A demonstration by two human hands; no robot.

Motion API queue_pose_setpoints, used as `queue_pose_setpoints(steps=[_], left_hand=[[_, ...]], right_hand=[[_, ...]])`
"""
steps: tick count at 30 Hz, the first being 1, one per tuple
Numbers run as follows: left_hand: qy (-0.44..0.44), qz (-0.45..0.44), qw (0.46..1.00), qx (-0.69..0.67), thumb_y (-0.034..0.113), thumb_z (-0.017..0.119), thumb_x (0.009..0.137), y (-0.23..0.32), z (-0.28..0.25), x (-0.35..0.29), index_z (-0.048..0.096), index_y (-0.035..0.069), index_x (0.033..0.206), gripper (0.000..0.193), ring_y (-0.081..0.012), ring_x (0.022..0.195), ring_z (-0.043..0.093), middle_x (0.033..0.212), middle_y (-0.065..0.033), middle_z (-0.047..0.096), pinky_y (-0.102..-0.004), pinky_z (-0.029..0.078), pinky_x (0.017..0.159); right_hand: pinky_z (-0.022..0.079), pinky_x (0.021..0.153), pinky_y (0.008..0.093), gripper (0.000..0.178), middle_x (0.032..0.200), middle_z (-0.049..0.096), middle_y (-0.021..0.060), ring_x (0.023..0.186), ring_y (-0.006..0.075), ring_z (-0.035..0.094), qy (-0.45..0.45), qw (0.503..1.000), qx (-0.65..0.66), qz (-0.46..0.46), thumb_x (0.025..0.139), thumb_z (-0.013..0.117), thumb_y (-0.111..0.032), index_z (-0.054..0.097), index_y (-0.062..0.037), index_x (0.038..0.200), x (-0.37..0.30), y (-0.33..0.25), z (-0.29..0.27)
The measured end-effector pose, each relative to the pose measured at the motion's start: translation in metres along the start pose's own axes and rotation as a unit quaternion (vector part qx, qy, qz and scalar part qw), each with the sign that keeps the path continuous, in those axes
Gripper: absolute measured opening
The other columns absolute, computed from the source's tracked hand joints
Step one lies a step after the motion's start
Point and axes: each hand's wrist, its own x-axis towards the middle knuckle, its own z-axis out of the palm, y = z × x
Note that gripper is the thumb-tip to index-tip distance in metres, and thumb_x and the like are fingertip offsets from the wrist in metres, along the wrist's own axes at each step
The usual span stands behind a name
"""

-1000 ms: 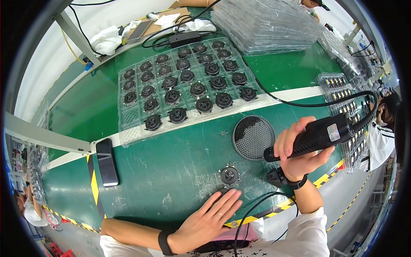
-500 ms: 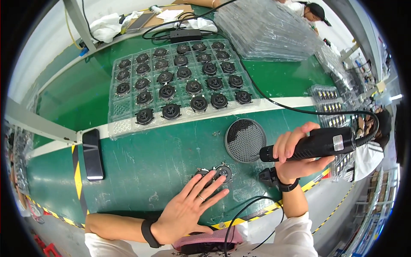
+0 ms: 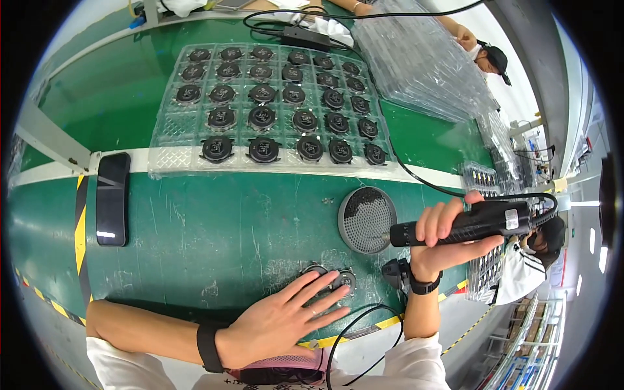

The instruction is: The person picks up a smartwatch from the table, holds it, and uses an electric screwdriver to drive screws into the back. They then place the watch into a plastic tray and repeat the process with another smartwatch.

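Observation:
My right hand (image 3: 432, 244) is wrapped round a black electric screwdriver (image 3: 484, 222), held level with its bit pointing left. The bit's tip is at the right side of a round grey screw plate (image 3: 364, 239), a perforated dish with dark screws heaped at its far side. My left hand (image 3: 276, 318) lies flat with fingers spread. Its fingertips rest on two round black watch cases, the right one (image 3: 346, 281) and the left one (image 3: 314, 269); the fingers partly cover both.
Behind lies a clear plastic tray (image 3: 175, 123) with rows of black watch cases. A phone (image 3: 113, 198) lies at left, a black stand (image 3: 394, 273) near my right wrist. Stacked clear trays (image 3: 416, 65) stand far right. The screwdriver's cable (image 3: 426, 185) crosses the table. Other people work beyond.
The view has shifted and turned slightly. The screwdriver stays at the screw plate's right side, and my left hand still lies over the two watch cases.

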Motion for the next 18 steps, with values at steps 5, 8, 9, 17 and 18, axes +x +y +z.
queue_pose_setpoints(steps=[5, 8, 9, 17, 18], left_hand=[[0.214, -0.141, 0.947, -0.193, 0.037, 0.071, 0.087, -0.023, 0.001, 0.027, 0.052, 0.01, 0.134, 0.058, -0.0255, 0.111, 0.058, 0.127, -0.0106, 0.058, -0.0413, 0.046, 0.097], [0.227, -0.17, 0.854, -0.436, 0.014, 0.074, 0.084, -0.05, 0.012, 0.036, 0.058, 0.007, 0.116, 0.036, -0.0183, 0.07, 0.057, 0.098, -0.0069, 0.061, -0.0357, 0.047, 0.065], [0.212, -0.146, 0.862, -0.437, 0.013, 0.074, 0.084, -0.057, 0.013, 0.039, 0.06, 0.007, 0.114, 0.034, -0.0174, 0.065, 0.055, 0.097, -0.0063, 0.062, -0.0342, 0.045, 0.061], [0.193, -0.131, 0.865, -0.443, 0.012, 0.075, 0.084, -0.06, 0.011, 0.041, 0.068, 0.008, 0.099, 0.017, -0.0141, 0.054, 0.049, 0.088, -0.0032, 0.062, -0.0311, 0.039, 0.052], [0.197, -0.127, 0.866, -0.442, 0.012, 0.075, 0.084, -0.06, 0.011, 0.042, 0.069, 0.007, 0.097, 0.015, -0.0137, 0.054, 0.049, 0.088, -0.0031, 0.063, -0.0308, 0.039, 0.052]], right_hand=[[0.027, 0.034, 0.0245, 0.071, 0.058, 0.038, -0.0008, 0.038, 0.0091, 0.029, 0.023, 0.995, 0.083, 0.054, 0.095, 0.036, -0.072, 0.048, -0.005, 0.115, -0.006, -0.011, 0.012], [0.026, 0.034, 0.0243, 0.068, 0.058, 0.038, -0.0009, 0.039, 0.0087, 0.029, 0.048, 0.988, 0.11, 0.093, 0.097, 0.036, -0.069, 0.048, -0.0046, 0.113, -0.012, -0.006, 0.02], [0.026, 0.034, 0.0243, 0.068, 0.058, 0.038, -0.0009, 0.039, 0.0086, 0.029, 0.045, 0.989, 0.109, 0.09, 0.097, 0.036, -0.069, 0.048, -0.0046, 0.113, -0.014, -0.004, 0.02], [0.026, 0.033, 0.0241, 0.069, 0.059, 0.039, -0.0007, 0.038, 0.0084, 0.029, 0.026, 0.988, 0.123, 0.093, 0.097, 0.034, -0.071, 0.048, -0.005, 0.112, -0.025, 0.002, 0.026], [0.026, 0.033, 0.024, 0.07, 0.058, 0.039, -0.0006, 0.038, 0.0085, 0.029, 0.025, 0.988, 0.124, 0.093, 0.096, 0.033, -0.072, 0.048, -0.0051, 0.112, -0.024, 0.003, 0.026]])
